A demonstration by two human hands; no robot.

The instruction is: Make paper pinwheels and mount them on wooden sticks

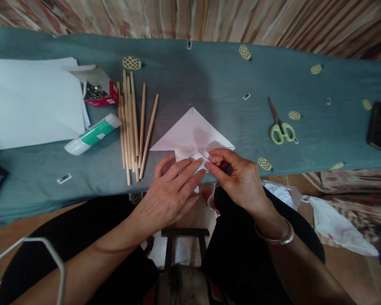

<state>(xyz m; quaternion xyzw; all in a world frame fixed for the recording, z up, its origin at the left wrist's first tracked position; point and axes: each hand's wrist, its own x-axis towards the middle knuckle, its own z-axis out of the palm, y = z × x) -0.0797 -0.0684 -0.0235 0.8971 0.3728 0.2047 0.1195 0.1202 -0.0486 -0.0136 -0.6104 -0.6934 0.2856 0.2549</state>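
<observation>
Along a teal pineapple-print tablecloth (222, 76), a left hand (174, 186) rests extended fingers on folded white triangular paper (184, 131); a right hand (239, 178) pinches its lower flap.

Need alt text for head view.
A person's left hand rests across the near part of a folded white paper while the right hand pinches there. To the paper's left on the pineapple-print tablecloth lie wooden sticks, a green-and-white tube, an open box of small metal pieces and white sheets; green-handled scissors lie right.
</observation>
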